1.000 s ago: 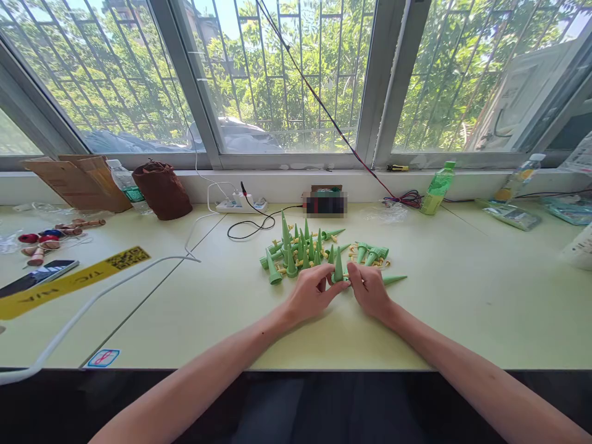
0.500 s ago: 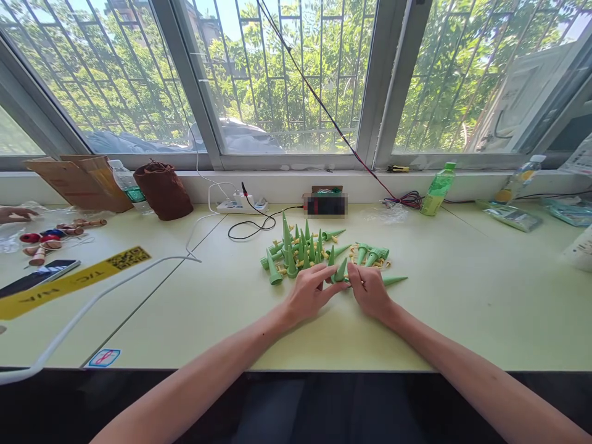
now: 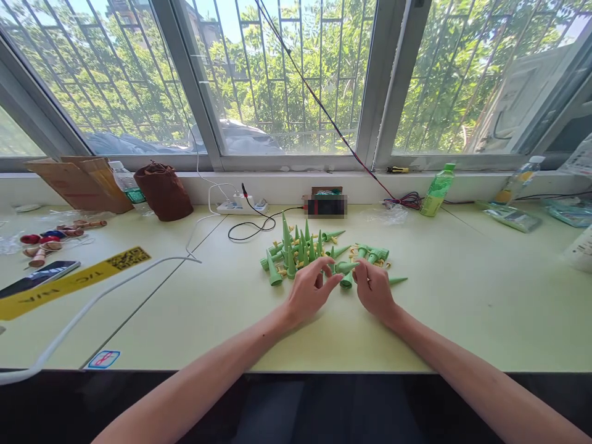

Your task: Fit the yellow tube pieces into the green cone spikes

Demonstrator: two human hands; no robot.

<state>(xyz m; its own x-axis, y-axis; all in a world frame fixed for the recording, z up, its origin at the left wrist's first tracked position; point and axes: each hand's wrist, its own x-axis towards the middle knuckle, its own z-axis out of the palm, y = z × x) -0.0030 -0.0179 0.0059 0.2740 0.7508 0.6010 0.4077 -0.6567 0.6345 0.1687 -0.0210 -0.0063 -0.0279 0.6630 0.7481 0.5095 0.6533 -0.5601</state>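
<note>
My right hand [image 3: 374, 290] pinches the narrow tip of a green plastic watering spike [image 3: 345, 267]. The spike lies nearly level above the table, its wide end toward my left hand [image 3: 311, 290]. That hand's thumb and forefinger are spread apart around the wide end; whether a fingertip touches it I cannot tell. Just below the held spike is the round base of another spike [image 3: 346, 282]. Behind my hands, several green spikes [image 3: 290, 262] stand upright or lie in a cluster with small yellow valves among them. More spikes [image 3: 379, 253] lie beyond my right hand.
A white cable with a yellow tag [image 3: 69, 282] crosses the left side, near a phone [image 3: 65, 269] and wooden toys [image 3: 41, 250]. Along the window stand a brown roll [image 3: 163, 191], a power strip [image 3: 254, 207], a dark box [image 3: 326, 205] and a green bottle [image 3: 437, 191].
The spike has tipped from upright to nearly level, its tip now in my right hand. My left fingers have spread apart. Another person's hand at the far left has gone from view.
</note>
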